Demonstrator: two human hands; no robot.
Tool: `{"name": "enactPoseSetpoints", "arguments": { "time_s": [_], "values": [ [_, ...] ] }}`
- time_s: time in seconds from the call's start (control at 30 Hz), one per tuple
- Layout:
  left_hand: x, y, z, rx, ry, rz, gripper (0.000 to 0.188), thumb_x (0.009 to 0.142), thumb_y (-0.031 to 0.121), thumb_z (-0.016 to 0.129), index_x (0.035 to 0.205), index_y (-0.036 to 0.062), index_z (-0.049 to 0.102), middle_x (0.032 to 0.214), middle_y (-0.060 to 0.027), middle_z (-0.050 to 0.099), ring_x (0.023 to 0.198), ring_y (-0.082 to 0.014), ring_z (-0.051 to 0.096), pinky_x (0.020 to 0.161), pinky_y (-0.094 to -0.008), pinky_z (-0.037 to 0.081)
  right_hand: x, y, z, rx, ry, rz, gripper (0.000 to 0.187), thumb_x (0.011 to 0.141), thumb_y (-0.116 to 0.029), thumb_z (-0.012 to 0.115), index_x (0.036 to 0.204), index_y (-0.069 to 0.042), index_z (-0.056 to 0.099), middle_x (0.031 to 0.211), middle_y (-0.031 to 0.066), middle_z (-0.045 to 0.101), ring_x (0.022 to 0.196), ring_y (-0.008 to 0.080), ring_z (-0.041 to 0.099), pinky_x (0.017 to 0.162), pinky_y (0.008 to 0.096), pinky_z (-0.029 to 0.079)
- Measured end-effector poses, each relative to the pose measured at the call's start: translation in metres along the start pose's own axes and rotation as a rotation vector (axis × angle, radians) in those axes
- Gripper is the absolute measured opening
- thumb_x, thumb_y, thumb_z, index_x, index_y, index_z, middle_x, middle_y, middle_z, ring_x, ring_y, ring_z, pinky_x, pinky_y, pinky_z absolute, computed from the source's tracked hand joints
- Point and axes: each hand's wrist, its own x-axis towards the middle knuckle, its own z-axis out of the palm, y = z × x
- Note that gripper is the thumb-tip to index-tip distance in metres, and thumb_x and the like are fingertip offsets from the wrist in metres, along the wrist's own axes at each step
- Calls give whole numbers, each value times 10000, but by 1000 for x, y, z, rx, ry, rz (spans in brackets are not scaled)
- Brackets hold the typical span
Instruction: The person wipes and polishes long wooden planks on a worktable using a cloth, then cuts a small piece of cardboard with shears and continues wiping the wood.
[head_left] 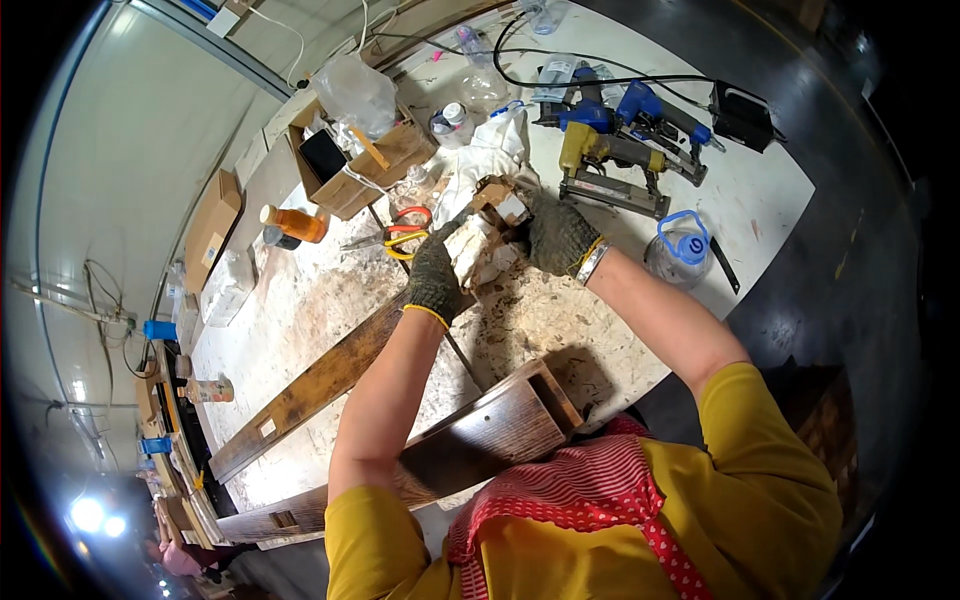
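Note:
Both my hands wear dark knitted gloves and meet at the middle of the worktable. My left hand (437,274) is closed against a crumpled off-white cloth (468,250), at the upper end of a long brown plank (325,388). My right hand (562,236) is curled beside small brown and white pieces (502,204) between the hands; its fingertips are hidden, so what it grips is unclear. Just left of the left hand lie red-handled pliers (372,240) and a yellow-handled tool (404,240). A dark stained wooden beam (485,425) rests along the near edge, close to my body.
Several nail guns (612,185) with a black hose lie at the far right. Near them stand a clear jar with a blue lid (683,245) and a dark blade (725,266). A wooden box (372,172) and an orange bottle (296,223) stand far left. White cloth (490,155) lies beyond my hands.

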Motion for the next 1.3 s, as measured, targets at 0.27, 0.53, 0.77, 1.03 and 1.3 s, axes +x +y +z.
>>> {"name": "enactPoseSetpoints", "arguments": {
  "time_s": [0.27, 0.53, 0.77, 1.03, 1.3],
  "values": [
    [15, 27, 1, 389, -173, 52, 403, 682, 71, 593, 1082, 36, 566, 991, -140, 603, 926, -325, 596, 811, -361, 503, -10, -3, 0, 69, 38, -68, 136, 971, -234, 532, 1072, -160, 587, 879, 31, 628, 632, 181, 620, 482, 275, 513],
    [-8, -30, 29, -1024, 312, -268, 473, 742, 74, 576, 1210, 10, 547, 1227, -175, 590, 1075, -300, 591, 918, -340, 483, 5, 9, 3, 162, 89, -44, 163, 958, -250, 564, 1093, -159, 568, 889, 31, 631, 644, 179, 631, 480, 294, 539],
    [17, 47, -5, -224, 476, -608, 241, 937, 206, 553, 1010, 14, 678, 947, -119, 682, 906, -185, 624, 763, -337, 473, -46, -19, 36, 15, 57, -50, 228, 946, -299, 585, 1114, -144, 575, 763, 21, 630, 538, 126, 606, 446, 251, 511],
    [33, 63, -24, 464, 303, -275, 276, 890, 310, 604, 977, 63, 691, 921, -168, 672, 853, -354, 636, 751, -419, 486, 5, -36, -16, -1268, 244, -554, 439, 915, -459, 569, 1030, -41, 642, 873, 166, 667, 785, 288, 654, 723, 380, 525],
    [43, 77, -17, 625, 183, -127, 213, 894, 275, 574, 925, 91, 677, 905, -167, 649, 868, -371, 615, 754, -458, 476, 13, -41, -2, -1664, 259, -665, 567, 889, -494, 568, 1137, 14, 613, 1113, 217, 642, 1030, 372, 610, 897, 416, 477]
  ]
}}
